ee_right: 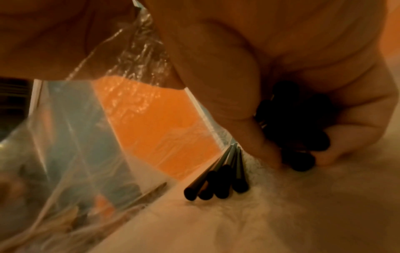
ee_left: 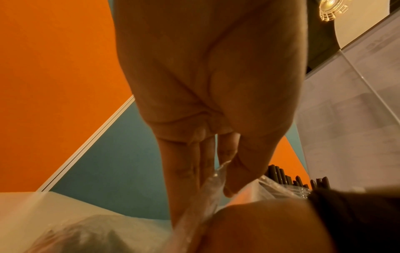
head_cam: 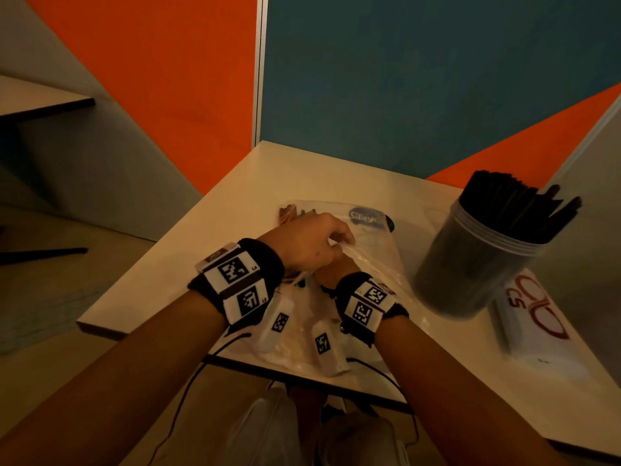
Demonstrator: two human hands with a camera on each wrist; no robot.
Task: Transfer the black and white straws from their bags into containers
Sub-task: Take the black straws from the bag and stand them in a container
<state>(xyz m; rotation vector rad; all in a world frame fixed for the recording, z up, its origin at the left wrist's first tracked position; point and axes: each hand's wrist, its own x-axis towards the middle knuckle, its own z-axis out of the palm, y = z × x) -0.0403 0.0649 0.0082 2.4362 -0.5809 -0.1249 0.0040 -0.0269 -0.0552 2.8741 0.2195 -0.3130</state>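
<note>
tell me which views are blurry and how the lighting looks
Head view: dim, warm light, container of black straws motion-smeared. Left wrist view: left hand fills the frame, soft; lamp glare top right. Right wrist view: orange cast, plastic bag glinting, black straws soft.

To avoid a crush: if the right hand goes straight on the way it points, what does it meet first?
Probably more of the plastic bag: the right hand grips black straws inside it, pointing deeper in; depth is unclear.

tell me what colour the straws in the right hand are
Black. The right hand grips a bunch of black straws inside the clear bag, clearest in the right wrist view.
</note>
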